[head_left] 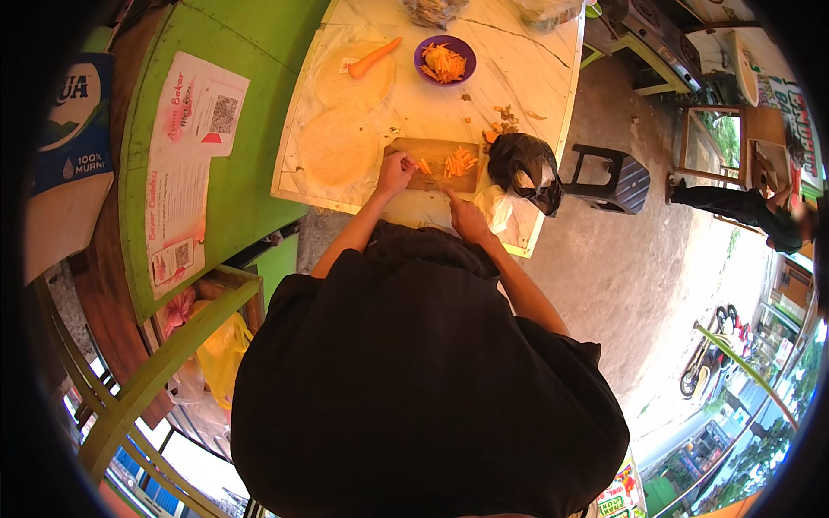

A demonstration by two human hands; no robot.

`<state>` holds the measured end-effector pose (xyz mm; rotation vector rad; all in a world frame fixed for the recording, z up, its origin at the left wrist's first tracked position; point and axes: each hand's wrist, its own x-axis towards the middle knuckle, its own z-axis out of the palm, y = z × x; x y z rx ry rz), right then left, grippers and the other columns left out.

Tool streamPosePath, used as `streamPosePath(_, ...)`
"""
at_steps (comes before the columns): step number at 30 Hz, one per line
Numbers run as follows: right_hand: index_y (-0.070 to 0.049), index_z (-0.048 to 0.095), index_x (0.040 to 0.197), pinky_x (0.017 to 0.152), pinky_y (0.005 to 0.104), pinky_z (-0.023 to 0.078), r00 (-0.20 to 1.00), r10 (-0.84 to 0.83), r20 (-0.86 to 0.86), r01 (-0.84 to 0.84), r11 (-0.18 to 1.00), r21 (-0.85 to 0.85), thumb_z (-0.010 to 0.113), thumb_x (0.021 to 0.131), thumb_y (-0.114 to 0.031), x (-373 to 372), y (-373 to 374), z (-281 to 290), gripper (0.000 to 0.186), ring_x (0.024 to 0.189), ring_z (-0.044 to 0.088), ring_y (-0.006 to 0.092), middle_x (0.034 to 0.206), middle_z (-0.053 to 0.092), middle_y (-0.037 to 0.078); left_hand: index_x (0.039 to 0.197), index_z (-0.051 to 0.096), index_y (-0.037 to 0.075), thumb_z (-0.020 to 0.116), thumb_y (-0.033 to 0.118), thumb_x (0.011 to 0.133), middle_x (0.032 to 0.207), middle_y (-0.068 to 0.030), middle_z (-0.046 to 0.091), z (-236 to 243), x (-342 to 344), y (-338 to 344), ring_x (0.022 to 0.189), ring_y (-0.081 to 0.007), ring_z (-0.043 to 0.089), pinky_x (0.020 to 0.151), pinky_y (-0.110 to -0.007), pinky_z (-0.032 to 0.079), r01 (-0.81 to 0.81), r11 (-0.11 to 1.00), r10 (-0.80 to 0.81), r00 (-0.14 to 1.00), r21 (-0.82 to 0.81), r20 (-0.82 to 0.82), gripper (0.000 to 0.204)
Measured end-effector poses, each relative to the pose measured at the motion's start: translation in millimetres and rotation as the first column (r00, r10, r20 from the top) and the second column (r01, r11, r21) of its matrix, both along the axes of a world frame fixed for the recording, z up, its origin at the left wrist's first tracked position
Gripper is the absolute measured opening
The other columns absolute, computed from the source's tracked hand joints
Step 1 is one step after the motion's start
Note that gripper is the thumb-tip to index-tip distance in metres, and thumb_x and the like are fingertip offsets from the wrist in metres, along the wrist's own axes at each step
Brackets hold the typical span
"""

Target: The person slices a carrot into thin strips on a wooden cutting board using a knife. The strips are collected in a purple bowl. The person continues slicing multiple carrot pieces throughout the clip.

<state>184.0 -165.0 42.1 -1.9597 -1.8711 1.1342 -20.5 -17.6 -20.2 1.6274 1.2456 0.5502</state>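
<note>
On a wooden cutting board [440,148], my left hand [395,177] pinches some carrot strips [420,166] at the board's left end. My right hand [466,216], at the lower right edge, is closed round what looks like a thin knife, hard to make out. A pile of cut carrot [459,162] lies on the board's right half. Beyond the board stands a purple bowl [445,63] of shredded orange carrot. A long peeled carrot [370,62] rests on two pale round sheets [337,142]. A black plastic bag [522,168] and a white bag [492,210] sit beside the board.
The marble-look table [527,95] holds scraps and bags at the back. A green counter [224,198] runs along the left. At the right are a black plastic stool [604,181], another person [760,216] in dark clothes and, farther off, a motorcycle [708,354].
</note>
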Motion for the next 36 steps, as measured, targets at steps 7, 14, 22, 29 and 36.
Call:
streamPosePath(7,-0.015,0.043,0.147,0.066,0.0601,0.048,0.99,-0.035,-0.136,0.057,0.986,0.159,0.047,0.104,-0.013,-4,9,-5,0.043,0.074,0.063,0.0536,0.077,0.064,0.034,0.09,0.069,-0.003,0.077,0.008,0.091,0.08,-0.0104,0.068,0,2,2,0.071,-0.0176,0.064,0.068,-0.032,0.053,-0.01,1.0,0.01,1.0,0.008,0.002,0.013)
streamPosePath(14,-0.017,0.04,0.149,0.064,0.06,0.048,0.994,-0.018,-0.106,0.031,0.992,0.125,0.047,0.103,-0.012,-7,7,-13,0.047,0.073,0.063,0.0538,0.076,0.064,0.034,0.091,0.069,-0.003,0.076,0.007,0.091,0.081,-0.0105,0.069,4,2,-3,0.073,-0.0179,0.065,0.068,-0.033,0.053,-0.029,0.999,0.029,1.0,0.014,0.001,0.011)
streamPosePath(22,-0.019,0.038,0.152,0.063,0.0616,0.047,0.993,-0.026,-0.114,0.035,0.997,0.073,0.046,0.103,-0.012,-6,4,-6,0.05,0.071,0.063,0.0541,0.076,0.063,0.035,0.091,0.07,-0.002,0.076,0.008,0.091,0.081,-0.0098,0.069,2,2,-1,0.074,-0.0179,0.065,0.069,-0.033,0.053,-0.028,1.0,0.028,0.999,0.011,0.03,0.011)
streamPosePath(29,-0.021,0.036,0.154,0.066,0.0626,0.047,0.992,-0.03,-0.12,0.038,0.997,0.06,0.046,0.104,-0.013,-6,0,-3,0.052,0.074,0.063,0.0557,0.078,0.064,0.036,0.088,0.069,-0.003,0.077,0.004,0.088,0.08,-0.012,0.069,6,3,-2,0.073,-0.0209,0.066,0.068,-0.033,0.054,-0.031,0.999,0.031,0.999,0.02,0.017,0.011)
streamPosePath(36,-0.02,0.037,0.154,0.067,0.0621,0.048,0.995,-0.057,-0.078,0.06,0.998,0.036,0.046,0.103,-0.013,-3,2,-16,0.053,0.076,0.063,0.0557,0.082,0.065,0.036,0.091,0.07,-0.002,0.075,0.007,0.09,0.082,-0.0105,0.069,4,2,1,0.075,-0.0189,0.065,0.07,-0.033,0.054,-0.015,1.0,0.015,1.0,0.004,0.025,0.01)
